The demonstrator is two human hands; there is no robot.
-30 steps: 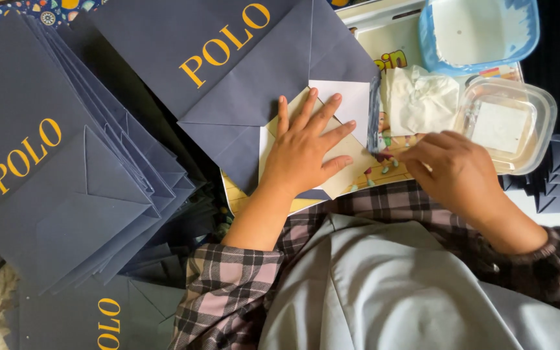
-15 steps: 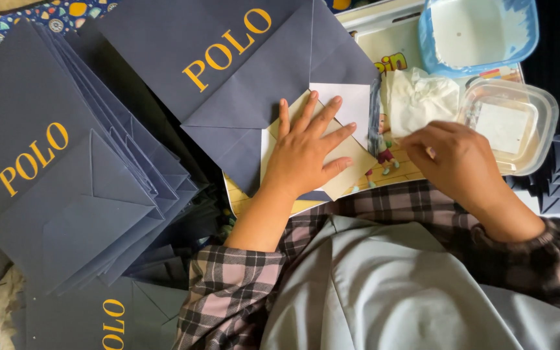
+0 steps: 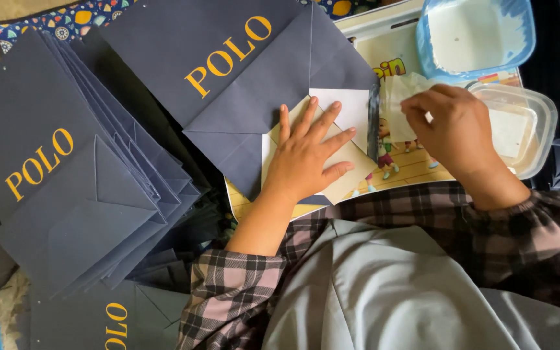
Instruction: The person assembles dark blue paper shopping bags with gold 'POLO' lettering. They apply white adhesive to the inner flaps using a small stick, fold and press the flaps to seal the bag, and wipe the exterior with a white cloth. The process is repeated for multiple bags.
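Envelope (image 3: pixel 293 84), dark blue with gold lettering, lying open and flap-down over a picture book (image 3: pixel 409 168), its pale inner flaps folded under the left hand (image 3: pixel 306 159). Left hand spread flat, fingers wide, pressing the cream fold (image 3: pixel 358 165). Right hand (image 3: pixel 452 129) hovering at the rim of a clear plastic tub (image 3: pixel 533 126), fingers curled; whether pinching anything, cannot tell. Blue lid (image 3: pixel 478 35) just beyond. Stack of matching envelopes (image 3: pixel 66 188) fanned out at left.
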